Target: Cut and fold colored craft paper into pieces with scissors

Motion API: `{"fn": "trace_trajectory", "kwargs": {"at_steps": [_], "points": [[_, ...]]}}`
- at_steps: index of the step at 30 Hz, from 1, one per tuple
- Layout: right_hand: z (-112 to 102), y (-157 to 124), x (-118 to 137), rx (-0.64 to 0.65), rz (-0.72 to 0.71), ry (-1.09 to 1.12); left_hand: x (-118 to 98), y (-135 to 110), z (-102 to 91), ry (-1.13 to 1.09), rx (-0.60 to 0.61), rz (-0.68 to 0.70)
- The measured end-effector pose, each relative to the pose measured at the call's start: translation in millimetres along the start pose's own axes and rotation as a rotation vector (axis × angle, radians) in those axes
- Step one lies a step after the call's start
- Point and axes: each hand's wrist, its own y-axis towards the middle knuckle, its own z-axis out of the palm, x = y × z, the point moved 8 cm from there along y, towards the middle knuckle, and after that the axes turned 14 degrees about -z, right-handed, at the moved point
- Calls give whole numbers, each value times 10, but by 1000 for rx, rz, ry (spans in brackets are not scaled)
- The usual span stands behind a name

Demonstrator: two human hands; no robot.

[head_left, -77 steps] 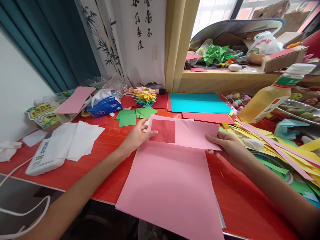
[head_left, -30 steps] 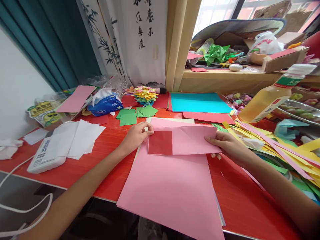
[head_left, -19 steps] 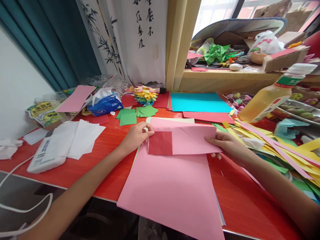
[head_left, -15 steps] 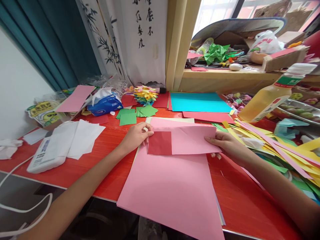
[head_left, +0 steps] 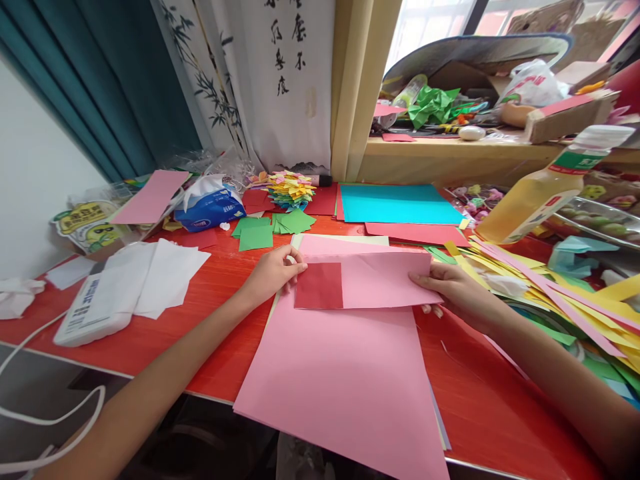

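Observation:
Between my hands a pink paper strip [head_left: 385, 280] is held level, with a dark red paper square [head_left: 319, 287] lying against its left end. My left hand [head_left: 277, 268] pinches the upper left corner of the red square and the strip together, thumb on top. At the other end, my right hand [head_left: 443, 283] grips the strip's right edge, thumb in front and fingers behind. Under the strip lies a stack of large pink paper sheets [head_left: 345, 380], its near end hanging past the table edge. Paler sheets peek out at its sides.
Green paper squares [head_left: 256, 237] and a blue tissue pack [head_left: 210, 208] lie at the back left. Turquoise sheets [head_left: 400, 204] are behind my hands. A juice bottle [head_left: 545, 190] and heaped paper strips [head_left: 565, 293] stand to the right. White papers [head_left: 167, 280] lie left, on the red table [head_left: 225, 353].
Almost nothing differs. The pink strip's right end has shifted very slightly left; both hands keep the same hold.

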Motion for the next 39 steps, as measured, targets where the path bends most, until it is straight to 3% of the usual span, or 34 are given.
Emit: {"fn": "trace_trajectory", "kwargs": {"at_steps": [7,10,13,15,23,27,30,39], "points": [[-19,-3,-34,-48,22,47,-40,-26,25,-213,30,-33],[-96,3,126,-108,-159,-176,-180,-109,-46,-211,-53,94],[-136,-32,358,-168,-414,-456,-312,-215,-129,-155,-163,241],[-101,-49,422,-154,-495,-506,-353,-258,-139,-57,-204,294],[-55,-115,541,-273,-619,-496,-357,-302,-123,196,-290,390],[-76,-160,595,-321,-707,-694,-376,-330,-112,233,-307,431],[-30,-177,630,-290,-783,-865,-405,-355,-97,269,-314,474],[31,-242,685,-302,-881,-997,-428,-383,-72,322,-307,498]]}}
